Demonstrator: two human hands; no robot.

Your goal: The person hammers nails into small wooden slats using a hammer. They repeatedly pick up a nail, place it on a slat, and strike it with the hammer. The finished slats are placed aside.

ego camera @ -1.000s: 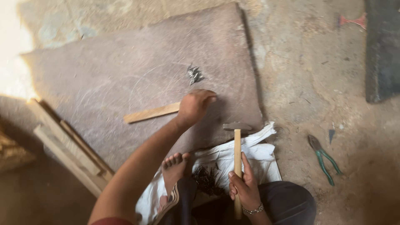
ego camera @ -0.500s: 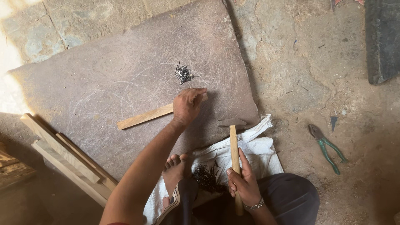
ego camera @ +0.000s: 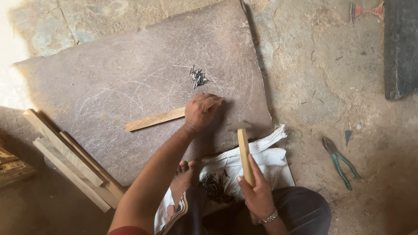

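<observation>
My left hand (ego camera: 201, 111) presses down on the right end of a thin wooden strip (ego camera: 152, 120) lying on a large flat stone slab (ego camera: 109, 78). My right hand (ego camera: 257, 193) grips the wooden handle of a hammer (ego camera: 244, 150), whose metal head rests on the slab just right of my left hand. A small heap of dark nails (ego camera: 197, 77) lies on the slab a little beyond my left hand. More nails (ego camera: 215, 186) lie in a pile on a white cloth (ego camera: 270, 156) by my bare foot (ego camera: 183, 180).
Several wooden slats (ego camera: 69, 159) are stacked off the slab's left edge. Green-handled pliers (ego camera: 339, 159) lie on the rough floor at right. A dark board (ego camera: 400, 48) sits at the upper right, with a small red-handled tool (ego camera: 365, 11) beside it.
The hammer has shifted forward so that its head now lies on the slab near my left hand. My left hand has stayed on the wooden strip.
</observation>
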